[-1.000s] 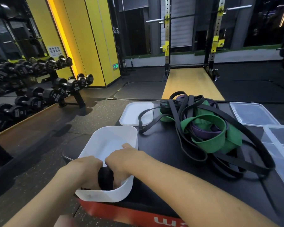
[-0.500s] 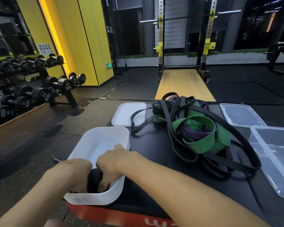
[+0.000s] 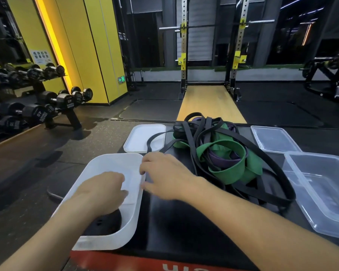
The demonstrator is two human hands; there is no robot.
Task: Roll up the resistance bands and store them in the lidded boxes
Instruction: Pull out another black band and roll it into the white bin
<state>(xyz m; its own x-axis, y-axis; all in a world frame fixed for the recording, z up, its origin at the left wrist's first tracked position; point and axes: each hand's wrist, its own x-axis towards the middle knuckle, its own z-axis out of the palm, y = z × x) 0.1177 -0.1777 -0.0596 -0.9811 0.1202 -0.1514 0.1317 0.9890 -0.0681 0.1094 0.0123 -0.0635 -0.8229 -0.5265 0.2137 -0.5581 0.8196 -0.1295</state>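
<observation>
Your white box (image 3: 138, 204): matt plastic, smooth walls, faintly translucent. White lid (image 3: 137, 141): same matt plastic. Rolled band (image 3: 106, 224) inside the box: black rubber, dull.

Your loose pile: black bands (image 3: 189, 139) are dull rubber. Green bands (image 3: 229, 173) and purple band (image 3: 221, 159) are smooth, with a slight sheen.

Clear box (image 3: 321, 218) and clear lid (image 3: 274, 139): glossy plastic.

Tabletop (image 3: 184, 222): black, smooth, glossy.

Floor (image 3: 106, 137): speckled, rough-looking.

Platform (image 3: 209, 102): pale wood.

Rack uprights (image 3: 183, 45): metal.

rolled band (image 3: 104, 224) in left box (image 3: 130, 220), lid (image 3: 139, 138) behind it, band pile (image 3: 223, 165) centre, second box (image 3: 321, 194) right
</observation>
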